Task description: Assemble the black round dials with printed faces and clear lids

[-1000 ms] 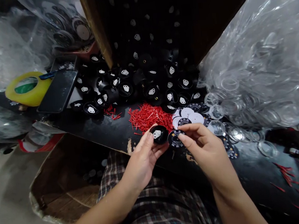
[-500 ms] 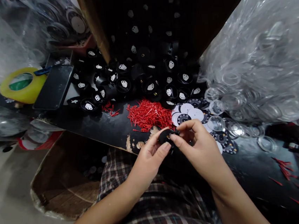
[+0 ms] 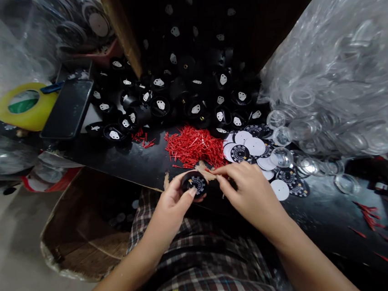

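Observation:
My left hand (image 3: 175, 200) grips a round black gauge housing (image 3: 185, 183), its thumb pressing on a black dial face with white markings (image 3: 198, 185) set in it. Just to the right, the thumb and forefinger of my right hand (image 3: 250, 195) are pinched together at a small red pointer (image 3: 210, 171), mostly hidden by the fingertips. Directly beyond both hands lies a heap of red pointers (image 3: 194, 146). Beside that heap, loose dial discs (image 3: 255, 146) lie scattered, some white side up, others showing black printed faces.
Black housings with white plates (image 3: 161, 105) spill from a cardboard box (image 3: 119, 29) at the back. Clear plastic rings (image 3: 280, 157) and a plastic bag (image 3: 345, 80) lie right. A phone (image 3: 69, 109) and yellow tape roll (image 3: 3, 109) are left. Below stands an open carton (image 3: 77, 253).
My hands have moved apart; the left has shifted left and turned the housing so its dial face shows. My right hand now pinches a red pointer near the heap.

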The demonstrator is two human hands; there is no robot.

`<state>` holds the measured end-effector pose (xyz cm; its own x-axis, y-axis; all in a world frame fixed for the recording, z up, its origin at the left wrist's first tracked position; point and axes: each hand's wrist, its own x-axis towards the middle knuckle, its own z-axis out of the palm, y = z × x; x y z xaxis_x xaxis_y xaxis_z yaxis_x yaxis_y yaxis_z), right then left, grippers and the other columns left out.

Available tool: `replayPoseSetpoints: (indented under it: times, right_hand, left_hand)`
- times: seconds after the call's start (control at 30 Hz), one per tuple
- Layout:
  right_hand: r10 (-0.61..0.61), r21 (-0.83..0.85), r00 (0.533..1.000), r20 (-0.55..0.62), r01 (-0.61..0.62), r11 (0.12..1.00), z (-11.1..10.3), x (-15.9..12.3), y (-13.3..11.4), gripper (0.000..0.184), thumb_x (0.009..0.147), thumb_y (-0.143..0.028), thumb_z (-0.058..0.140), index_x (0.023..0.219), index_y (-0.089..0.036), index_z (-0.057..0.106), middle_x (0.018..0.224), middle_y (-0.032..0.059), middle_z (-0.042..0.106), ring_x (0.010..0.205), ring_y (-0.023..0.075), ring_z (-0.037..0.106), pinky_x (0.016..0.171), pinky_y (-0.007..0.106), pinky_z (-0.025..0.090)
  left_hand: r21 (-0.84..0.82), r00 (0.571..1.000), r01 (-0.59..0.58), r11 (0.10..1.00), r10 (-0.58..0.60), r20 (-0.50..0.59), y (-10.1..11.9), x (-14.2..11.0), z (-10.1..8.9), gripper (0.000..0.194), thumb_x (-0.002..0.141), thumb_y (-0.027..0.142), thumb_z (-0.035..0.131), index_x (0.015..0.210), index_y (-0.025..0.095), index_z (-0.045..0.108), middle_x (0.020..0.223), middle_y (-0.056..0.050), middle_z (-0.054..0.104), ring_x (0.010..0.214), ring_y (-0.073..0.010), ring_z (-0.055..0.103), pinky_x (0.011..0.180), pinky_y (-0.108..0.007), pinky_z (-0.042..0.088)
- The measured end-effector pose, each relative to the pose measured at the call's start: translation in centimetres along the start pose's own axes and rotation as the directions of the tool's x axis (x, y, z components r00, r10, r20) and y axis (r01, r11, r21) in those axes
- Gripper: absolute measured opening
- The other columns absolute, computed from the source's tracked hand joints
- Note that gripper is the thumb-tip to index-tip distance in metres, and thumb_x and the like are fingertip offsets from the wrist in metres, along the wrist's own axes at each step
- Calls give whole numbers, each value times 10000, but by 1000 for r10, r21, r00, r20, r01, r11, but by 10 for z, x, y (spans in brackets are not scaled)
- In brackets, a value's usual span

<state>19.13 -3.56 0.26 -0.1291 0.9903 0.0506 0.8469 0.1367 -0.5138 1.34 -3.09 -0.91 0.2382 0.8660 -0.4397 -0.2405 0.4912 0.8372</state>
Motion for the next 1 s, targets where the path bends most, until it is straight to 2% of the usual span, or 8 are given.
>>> replayPoseSetpoints:
  times: [0.07, 0.17, 0.23, 0.3, 0.43, 0.57, 0.8, 1.0]
  right_hand:
    - [-14, -219, 1000, 7, 15, 976, 8, 18, -4, 154, 902, -250, 508, 854, -191, 641, 829, 69, 685, 819, 257, 586, 723, 392, 347]
    - [-18, -350, 999, 39, 31, 936, 15, 33, -11, 174, 884, -241, 508, 754, -175, 602, 768, 89, 661, 773, 259, 578, 684, 378, 317]
    - [-18, -289, 998, 54, 33, 957, 15, 35, -13, 159, 869, -217, 516, 726, -183, 577, 750, 70, 653, 757, 241, 574, 685, 367, 315]
    - [-27, -112, 999, 33, 31, 993, 12, 31, -12, 121, 859, -215, 541, 743, -192, 569, 733, 35, 639, 748, 214, 567, 698, 352, 333]
    - [-50, 169, 994, -98, 66, 983, 4, 17, -7, 53, 863, -214, 560, 817, -201, 585, 729, 9, 614, 743, 184, 557, 730, 335, 384]
    - [-44, 205, 989, -142, 73, 976, -2, 6, -2, 80, 897, -245, 533, 843, -214, 583, 825, 33, 628, 805, 194, 559, 754, 347, 410]
    - [-22, 108, 997, -72, 30, 994, -6, -1, -4, 118, 898, -277, 534, 807, -207, 562, 782, 28, 596, 782, 201, 530, 715, 348, 382]
    - [28, 386, 998, -60, -3, 923, -16, -4, -12, 125, 915, -264, 520, 817, -222, 585, 808, 17, 605, 780, 173, 556, 715, 308, 428]
  left_hand:
    - [-89, 998, -14, 996, 9, -54, 2, 1, -1, 263, 811, 241, 661, 1070, 195, 659, 1084, -61, 704, 973, -227, 661, 841, -333, 532]
    - [-205, 996, -1, 979, -18, -92, 3, 1, 0, 254, 818, 228, 660, 1067, 182, 641, 1085, -71, 708, 1017, -221, 656, 882, -329, 518]
    - [-305, 994, 42, 951, -70, -83, 4, 2, 2, 230, 841, 223, 637, 1069, 195, 621, 1118, -70, 704, 1038, -218, 658, 890, -339, 519]
    - [-413, 988, 138, 900, -152, -2, 5, 4, 5, 214, 870, 223, 599, 1083, 214, 599, 1165, -64, 690, 1032, -224, 669, 890, -376, 527]
    - [-557, 946, 321, 766, -282, 157, 5, 10, 13, 167, 891, 201, 545, 1043, 174, 608, 1074, -71, 720, 978, -227, 696, 909, -407, 531]
    - [-561, 976, 213, 800, -199, 86, 0, 13, 20, 136, 866, 188, 579, 987, 150, 626, 1015, -78, 741, 982, -202, 695, 987, -384, 487]
    - [-318, 1000, -20, 948, 18, -10, -9, 1, 24, 239, 856, 275, 629, 1090, 228, 622, 1128, -51, 706, 1178, -231, 593, 1021, -377, 449]
    - [-258, 992, -124, 958, 110, -68, -1, 11, 25, 423, 856, 246, 620, 1258, 341, 528, 1138, -5, 691, 1109, -197, 622, 997, -356, 451]
